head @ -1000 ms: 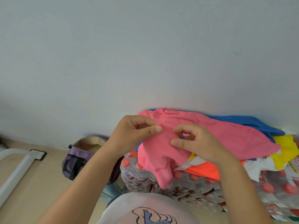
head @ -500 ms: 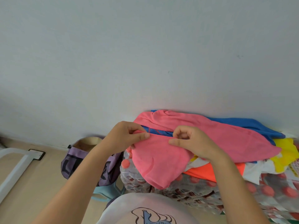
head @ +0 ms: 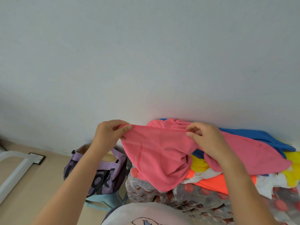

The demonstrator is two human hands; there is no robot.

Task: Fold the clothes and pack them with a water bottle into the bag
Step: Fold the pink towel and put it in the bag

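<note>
- Wall (head: 146,54): plain pale, fills the far upper part of the view.
- Clothes pile (head: 243,169): right, against the wall; blue, yellow, orange and white pieces under the pink garment (head: 162,156).
- Pink garment: top edge pulled taut between both hands, near part hangs over the pile's left end, the rest trails right across the pile.
- Water bottle packs (head: 186,194): shrink-wrapped, red caps, carry the pile; label print too blurred to read.
- Bag (head: 103,176): purple, open top, dark lettering on its side, unreadable; sits on a pale blue stool (head: 103,202), left of the packs, partly blocked by the left forearm.
- White frame (head: 14,169): far left on the floor, cut off by the edge.
- Left hand (head: 110,135): thumb and fingers pinch the garment's left edge.
- Right hand (head: 204,137): pinches the same edge further right.
</note>
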